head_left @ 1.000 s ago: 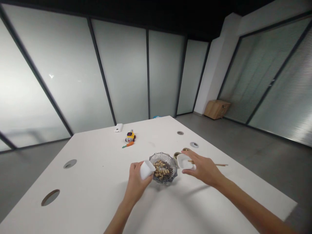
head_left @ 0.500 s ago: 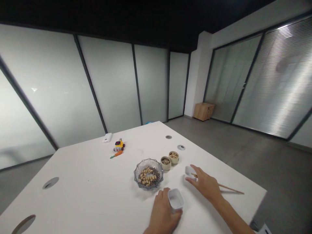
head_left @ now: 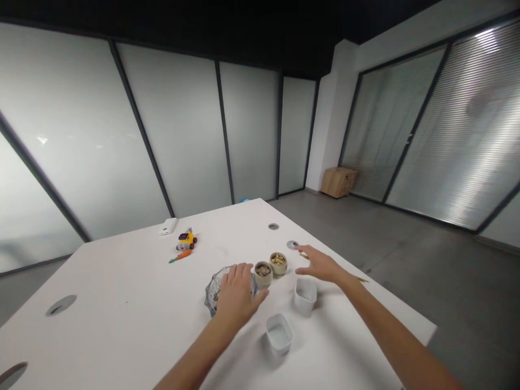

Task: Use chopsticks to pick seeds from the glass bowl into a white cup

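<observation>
My left hand point(head_left: 235, 292) is over the clear glass bowl point(head_left: 210, 295), its fingers spread and holding nothing. It hides most of the bowl and its contents. My right hand point(head_left: 320, 264) is raised near the small round cups, thumb and forefinger apart, with thin wooden chopsticks point(head_left: 363, 280) tucked in it; their middle is hidden. One white square cup point(head_left: 305, 298) stands just below my right hand, another white square cup point(head_left: 279, 334) nearer to me. Both stand upright, untouched. Beside the bowl are a round cup of dark seeds point(head_left: 264, 274) and a round cup of nuts point(head_left: 278, 264).
On the white table point(head_left: 134, 336) lie a yellow toy car point(head_left: 186, 240), an orange and green toy carrot point(head_left: 181, 256) and a white box-like device point(head_left: 168, 226). Cable holes point(head_left: 60, 305) are cut in the tabletop. A wooden cabinet point(head_left: 338, 182) stands on the floor beyond.
My left hand has let go of the nearer white cup and moved over the glass bowl. My right hand has left the other white cup and moved away from me, carrying the chopsticks.
</observation>
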### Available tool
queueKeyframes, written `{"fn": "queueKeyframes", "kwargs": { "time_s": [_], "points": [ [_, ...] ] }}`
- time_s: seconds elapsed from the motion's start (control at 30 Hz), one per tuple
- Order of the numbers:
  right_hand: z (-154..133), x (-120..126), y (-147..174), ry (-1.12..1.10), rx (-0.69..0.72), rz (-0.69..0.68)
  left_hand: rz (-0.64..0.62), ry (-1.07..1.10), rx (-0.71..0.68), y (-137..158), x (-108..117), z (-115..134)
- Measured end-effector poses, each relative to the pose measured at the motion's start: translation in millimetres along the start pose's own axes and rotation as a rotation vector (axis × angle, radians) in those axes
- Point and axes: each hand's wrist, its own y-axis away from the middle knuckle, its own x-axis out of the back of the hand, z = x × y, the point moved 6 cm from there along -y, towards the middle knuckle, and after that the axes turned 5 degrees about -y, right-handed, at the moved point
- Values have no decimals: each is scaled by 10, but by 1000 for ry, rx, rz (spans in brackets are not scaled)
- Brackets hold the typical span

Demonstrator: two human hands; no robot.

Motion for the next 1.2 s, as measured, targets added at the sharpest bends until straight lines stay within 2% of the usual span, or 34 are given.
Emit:
{"fn": "queueKeyframes", "kwargs": {
  "time_s": [0.1, 0.2, 0.33, 0.47, 0.57, 0.67, 0.8, 0.87, 1.0, 1.1, 1.2],
  "points": [
    [-148, -101, -354, 6, 72, -121, -105, -108, -27, -386, -180, -9],
    [-279, -241, -549, 7, 157, -182, -210, -149, -52, -616, -421, 58],
    [-353, -367, -608, 8, 219, -168, -258, -141, -43, -758, -613, 137],
    [-325, -428, -624, 14, 203, -144, -267, -100, -38, -805, -668, 158],
    [-258, -386, -646, 23, 153, -110, -242, -51, -22, -829, -609, 138],
    [-163, -249, -641, 22, 78, -53, -181, 22, 23, -857, -438, 48],
    [-128, -7, -578, -2, 34, 18, 19, 319, 145, -807, -43, -279],
    [-232, 108, -532, 0, 84, 60, 56, 347, 138, -719, 117, -461],
    [-634, 173, -449, 135, 154, 43, 14, 66, 93, -475, 253, -780],
    [-1027, 86, -415, 286, 167, -9, -54, -208, 22, -310, 203, -897],
    [-1440, -87, -396, 469, 245, -53, -92, -352, -43, -187, 104, -896]
  ]
}}
